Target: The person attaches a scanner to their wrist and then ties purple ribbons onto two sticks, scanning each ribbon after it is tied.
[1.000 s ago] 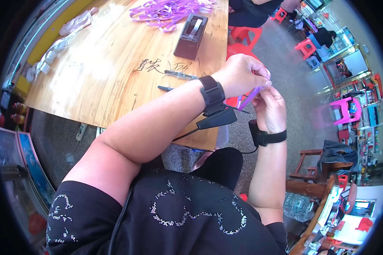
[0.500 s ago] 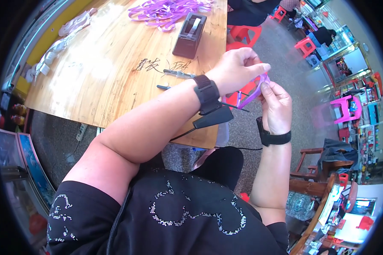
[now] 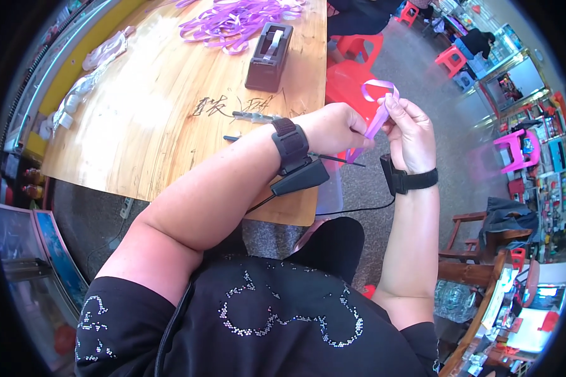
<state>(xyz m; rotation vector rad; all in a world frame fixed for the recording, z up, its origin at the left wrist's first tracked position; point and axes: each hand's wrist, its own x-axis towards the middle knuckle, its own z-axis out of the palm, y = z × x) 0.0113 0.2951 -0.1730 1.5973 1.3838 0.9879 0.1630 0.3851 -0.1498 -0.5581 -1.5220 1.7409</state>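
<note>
Partly hidden, the purple ribbon [image 3: 379, 107] (looped on top) is pinched between left hand [image 3: 337, 129] and right hand [image 3: 411, 133], its lower end unseen.

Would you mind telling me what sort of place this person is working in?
Probably a small shop or market stall used for craft work. The left hand and right hand loop a purple ribbon beside a wooden table holding a tape dispenser; plastic stools and crowded shelves stand behind.

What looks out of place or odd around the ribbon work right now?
Nothing stands out. Both hands, left hand and right hand, hold the purple ribbon looped; the tape dispenser sits upright on the wooden table.
</note>
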